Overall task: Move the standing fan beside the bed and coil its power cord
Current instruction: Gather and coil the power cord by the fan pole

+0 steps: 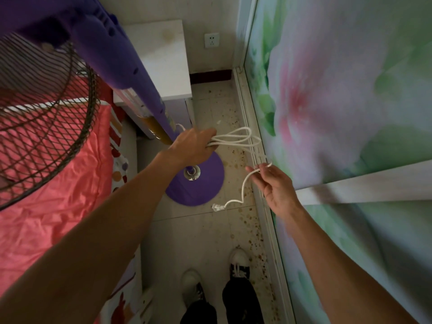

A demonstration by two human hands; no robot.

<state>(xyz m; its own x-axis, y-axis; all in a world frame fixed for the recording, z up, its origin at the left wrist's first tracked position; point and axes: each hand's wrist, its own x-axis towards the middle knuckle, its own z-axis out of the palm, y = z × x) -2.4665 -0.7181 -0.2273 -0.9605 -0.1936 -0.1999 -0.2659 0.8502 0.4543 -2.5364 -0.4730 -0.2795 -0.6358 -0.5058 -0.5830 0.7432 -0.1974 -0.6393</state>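
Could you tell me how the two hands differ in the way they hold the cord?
The left hand is closed in a fist around several gathered loops of the cord, close to the fan pole. The right hand pinches a single strand lightly between fingertips, other fingers loose, nearer the wardrobe. From it the cord's free end hangs down to the plug. Both hands hold the same white cord.

The floor [201,232] is a thin strip between the bed [53,183] and the flowery wall [339,113]. The fan's round base [198,185] and pole [159,122] fill the far part, with a white table [161,59] behind. Near the shoes [238,260] there is bare floor.
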